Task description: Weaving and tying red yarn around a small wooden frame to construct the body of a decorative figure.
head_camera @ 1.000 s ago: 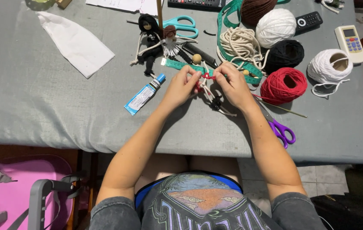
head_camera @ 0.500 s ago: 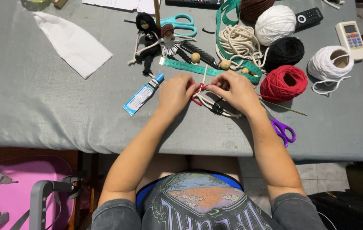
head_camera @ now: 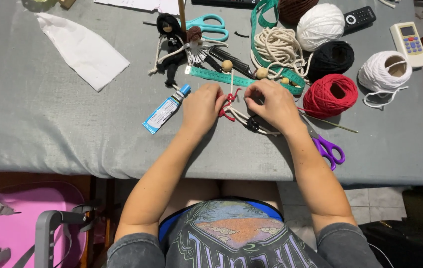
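Both hands rest on the grey table (head_camera: 47, 124), close together over a small bundle of cord. The left hand (head_camera: 202, 105) has its fingers curled in and pinched on a short piece of red yarn (head_camera: 227, 105), which loops and sticks out between the two hands. The right hand (head_camera: 272, 104) is also closed, its fingers bent down onto the white cords (head_camera: 243, 120) that run out from under it toward the person; whether it grips the red yarn too is hard to tell, since the knuckles hide the fingertips. A small black piece (head_camera: 252, 124) sits on the white cords just below the right hand.

Just left of the left hand lies a blue and white glue tube (head_camera: 164, 111). A green tape measure (head_camera: 221, 77) lies just beyond the hands, with wooden beads (head_camera: 227, 65) on it. Further back lie a small dark-haired doll (head_camera: 169, 42), teal scissors (head_camera: 210, 26) and a coil of cream rope (head_camera: 278, 47). To the right of the right hand sits a red ball of yarn (head_camera: 330, 95), and purple scissors (head_camera: 328, 149) lie near the right forearm. A white cloth (head_camera: 82, 49) lies well apart at the far left.
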